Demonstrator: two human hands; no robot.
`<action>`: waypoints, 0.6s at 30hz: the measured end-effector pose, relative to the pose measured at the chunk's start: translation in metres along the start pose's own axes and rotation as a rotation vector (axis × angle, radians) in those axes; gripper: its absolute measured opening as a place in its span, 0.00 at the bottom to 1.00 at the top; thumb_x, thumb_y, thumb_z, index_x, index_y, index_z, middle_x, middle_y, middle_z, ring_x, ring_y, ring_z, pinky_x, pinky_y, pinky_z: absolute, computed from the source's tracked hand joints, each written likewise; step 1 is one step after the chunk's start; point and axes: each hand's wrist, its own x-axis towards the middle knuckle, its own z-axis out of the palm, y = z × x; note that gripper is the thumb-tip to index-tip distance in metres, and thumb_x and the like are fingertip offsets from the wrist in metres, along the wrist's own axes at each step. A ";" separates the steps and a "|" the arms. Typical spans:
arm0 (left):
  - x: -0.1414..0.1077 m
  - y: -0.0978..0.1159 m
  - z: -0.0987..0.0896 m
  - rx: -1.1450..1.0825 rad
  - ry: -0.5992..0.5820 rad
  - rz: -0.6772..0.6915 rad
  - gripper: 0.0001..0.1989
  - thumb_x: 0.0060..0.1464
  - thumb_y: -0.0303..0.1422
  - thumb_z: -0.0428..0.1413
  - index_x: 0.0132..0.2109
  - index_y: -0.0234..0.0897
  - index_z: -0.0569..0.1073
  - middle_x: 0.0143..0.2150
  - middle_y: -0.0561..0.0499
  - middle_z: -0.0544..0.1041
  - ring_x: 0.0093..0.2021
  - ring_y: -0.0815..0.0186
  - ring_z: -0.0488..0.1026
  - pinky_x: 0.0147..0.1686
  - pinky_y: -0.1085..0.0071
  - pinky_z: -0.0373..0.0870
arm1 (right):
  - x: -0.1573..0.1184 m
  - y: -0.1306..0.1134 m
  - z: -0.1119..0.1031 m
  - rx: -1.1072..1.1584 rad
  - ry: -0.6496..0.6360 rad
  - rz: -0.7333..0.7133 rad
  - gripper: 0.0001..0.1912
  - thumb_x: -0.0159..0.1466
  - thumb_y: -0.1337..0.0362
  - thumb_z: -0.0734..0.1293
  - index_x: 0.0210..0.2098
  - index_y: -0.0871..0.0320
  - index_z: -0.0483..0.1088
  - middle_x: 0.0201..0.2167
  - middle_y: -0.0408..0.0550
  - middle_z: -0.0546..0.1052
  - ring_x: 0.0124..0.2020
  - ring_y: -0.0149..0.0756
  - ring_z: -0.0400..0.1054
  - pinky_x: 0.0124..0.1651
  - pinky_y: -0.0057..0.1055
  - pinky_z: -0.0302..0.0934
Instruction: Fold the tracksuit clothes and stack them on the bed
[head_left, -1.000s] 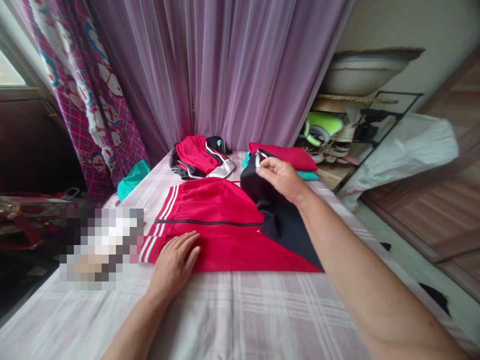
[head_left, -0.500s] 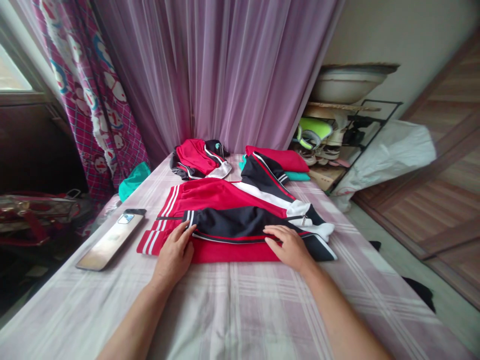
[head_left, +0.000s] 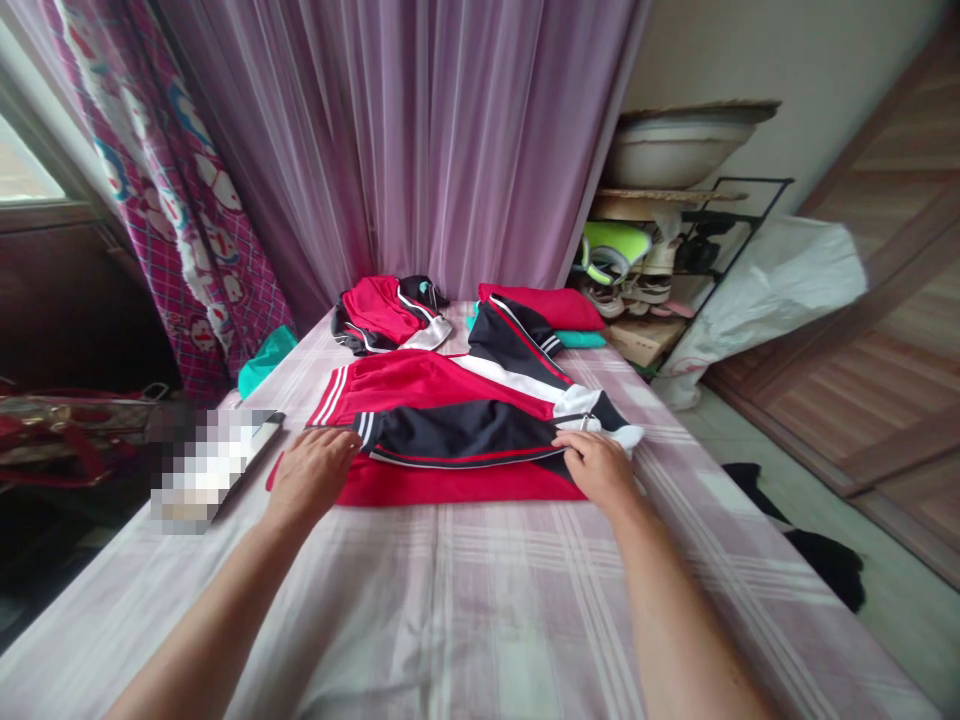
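A red, black and white track jacket lies partly folded on the bed-like surface, with one black sleeve laid across its body. My left hand rests palm down over the striped hem, fingertips by the sleeve's white-striped cuff, its thumb hidden. At the other end my right hand touches the jacket near the white shoulder and collar, thumb and fingers a little apart. The second sleeve stretches away toward the back, its striped cuff near a folded pile.
At the back lie a crumpled red and black garment and folded red clothing over teal cloth. A pixelated phone-like object sits at left, near a teal cloth. A shoe rack and white plastic bag stand right.
My hands have moved apart, the left one outward onto the hem and the right one toward the collar end. The jacket keeps its folded shape; the view has shifted slightly.
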 end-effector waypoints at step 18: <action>-0.030 -0.010 -0.020 -0.022 -0.020 0.150 0.17 0.63 0.33 0.45 0.46 0.40 0.78 0.41 0.43 0.80 0.41 0.56 0.77 0.41 0.61 0.71 | 0.003 -0.009 -0.013 -0.107 -0.182 0.187 0.19 0.55 0.76 0.61 0.31 0.51 0.81 0.38 0.44 0.82 0.44 0.39 0.74 0.48 0.35 0.63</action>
